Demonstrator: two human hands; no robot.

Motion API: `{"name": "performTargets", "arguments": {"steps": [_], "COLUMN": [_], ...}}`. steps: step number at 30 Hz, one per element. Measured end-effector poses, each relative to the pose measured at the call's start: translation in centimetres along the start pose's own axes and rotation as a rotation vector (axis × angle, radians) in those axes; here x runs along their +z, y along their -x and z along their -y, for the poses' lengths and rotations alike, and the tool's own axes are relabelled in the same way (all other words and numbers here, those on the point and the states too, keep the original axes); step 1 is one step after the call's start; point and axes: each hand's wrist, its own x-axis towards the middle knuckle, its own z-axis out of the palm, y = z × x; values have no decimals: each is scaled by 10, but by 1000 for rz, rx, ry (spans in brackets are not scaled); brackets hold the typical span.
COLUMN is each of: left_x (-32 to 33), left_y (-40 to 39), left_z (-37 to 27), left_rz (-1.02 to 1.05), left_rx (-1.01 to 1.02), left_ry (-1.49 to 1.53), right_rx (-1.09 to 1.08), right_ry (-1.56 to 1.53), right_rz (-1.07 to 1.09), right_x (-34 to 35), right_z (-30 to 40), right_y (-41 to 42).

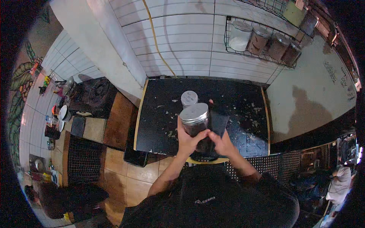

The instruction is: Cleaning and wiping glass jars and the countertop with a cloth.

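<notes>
My left hand [188, 141] is wrapped around the side of a large jar [194, 114] with a silver screw lid and dark contents. On the jar's other side, my right hand [222, 142] grips a dark flat piece, perhaps a cloth [219, 122], pressed near the jar; its thumb meets the left one. Behind the jar, a smaller jar with a silver lid [189, 98] bearing handwriting stands on the black tabletop [159, 128]. Pale flakes and scraps lie scattered over that surface, with a small pinkish bit [211, 101] near the smaller jar.
A wire rack [262, 57] on the tiled wall holds several lidded jars. A yellow hose or cable [155, 40] hangs down the wall. To the left are a stove [95, 94], stacked plates [63, 113] and a dark bin [135, 155]. Another person [71, 199] is at the lower left.
</notes>
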Motion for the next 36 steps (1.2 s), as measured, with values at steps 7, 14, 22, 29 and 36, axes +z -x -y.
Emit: {"name": "performTargets", "arguments": {"steps": [7,14,22,29,36], "left_x": [-13,-1,-9,-2,-6], "left_y": [-15,-12,-6,3,0], "left_z": [-7,-12,-5,3,-1], "left_rz": [-89,-98,64,75,43], "left_rx": [42,96,-76,-25,154], "left_ry": [75,-41,127,44,-43], "right_rx": [-193,-23,451,503,311], "right_ry": [193,85,-398,-514,-227], "right_rz": [14,0,-222,-249,-322], "right_x": [13,10,-10,1,28], "right_z": [0,-14,-22,-13,-15], "right_y": [1,9,-12,-29,0]}}
